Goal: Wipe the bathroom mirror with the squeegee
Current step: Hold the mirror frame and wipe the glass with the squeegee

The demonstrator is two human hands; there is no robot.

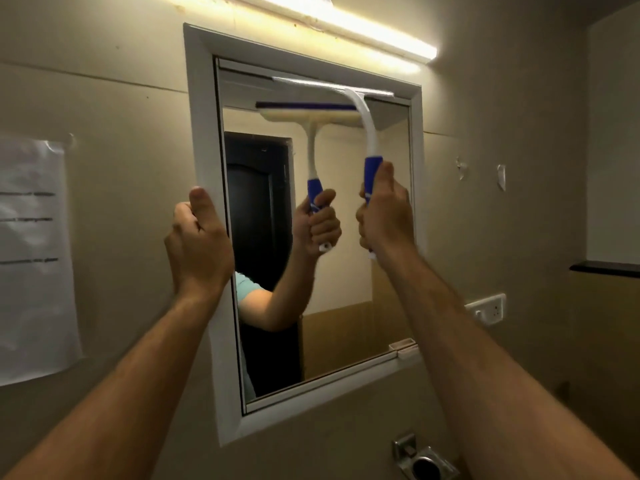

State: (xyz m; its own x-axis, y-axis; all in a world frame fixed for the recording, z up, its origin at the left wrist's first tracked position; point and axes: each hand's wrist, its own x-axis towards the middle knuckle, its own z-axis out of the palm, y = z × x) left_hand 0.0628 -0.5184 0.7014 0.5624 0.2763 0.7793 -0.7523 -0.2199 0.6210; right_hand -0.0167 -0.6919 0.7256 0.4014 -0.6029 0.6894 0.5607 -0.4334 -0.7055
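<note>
**Here, blade set at the top of the glass**

Head view: the right hand [382, 211] is closed round the blue handle of the squeegee [360, 116], whose blade lies along the upper edge of the mirror [346, 271], above that hand, probably to start a downward stroke. The left hand [197, 237], fingers curled, grips the frame [202, 133] at centre left, apparently steadying it.

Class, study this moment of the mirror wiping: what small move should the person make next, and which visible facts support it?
Probably draw the squeegee straight down the glass. Its blade lies at the very top of the mirror, just under the upper frame, so nearly all the glass lies below it. The right hand grips the blue handle, and the left hand grips the frame's left edge.
</note>
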